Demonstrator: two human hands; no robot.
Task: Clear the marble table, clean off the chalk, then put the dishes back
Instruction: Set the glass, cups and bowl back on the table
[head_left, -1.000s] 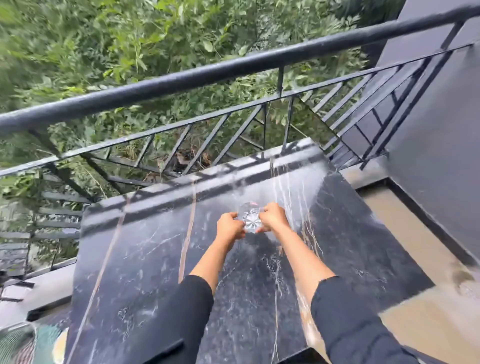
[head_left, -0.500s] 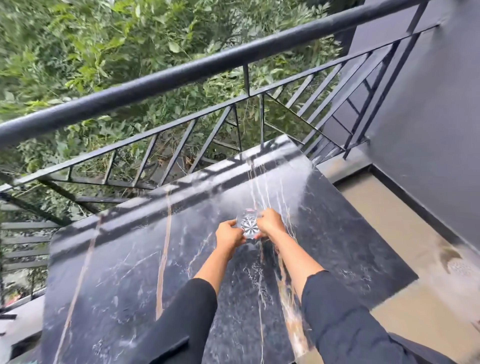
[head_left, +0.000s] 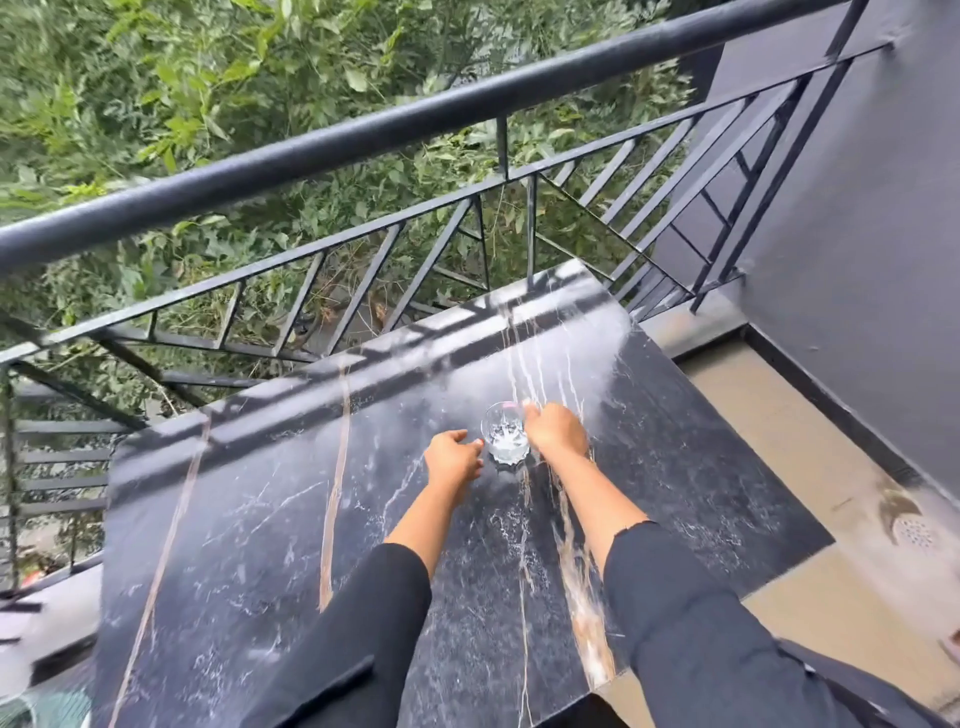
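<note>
A clear cut-glass tumbler (head_left: 504, 436) stands upright near the middle of the black marble table (head_left: 260, 519). My right hand (head_left: 558, 431) is against its right side, fingers curled at the rim and wall. My left hand (head_left: 452, 460) hovers just left of the glass with fingers loosely bent, a small gap between fingertips and glass. A pale whitish haze (head_left: 571, 364) covers the far right part of the tabletop; I cannot tell chalk from reflection there.
A black metal railing (head_left: 363, 130) runs right behind the table's far edge, with greenery beyond. A grey wall (head_left: 857, 260) stands to the right. Beige floor with a round drain (head_left: 911, 532) lies right of the table.
Both hands held the glass above the table; now it stands on the marble and my left hand has come off it, drawn slightly left. The view shifted.
</note>
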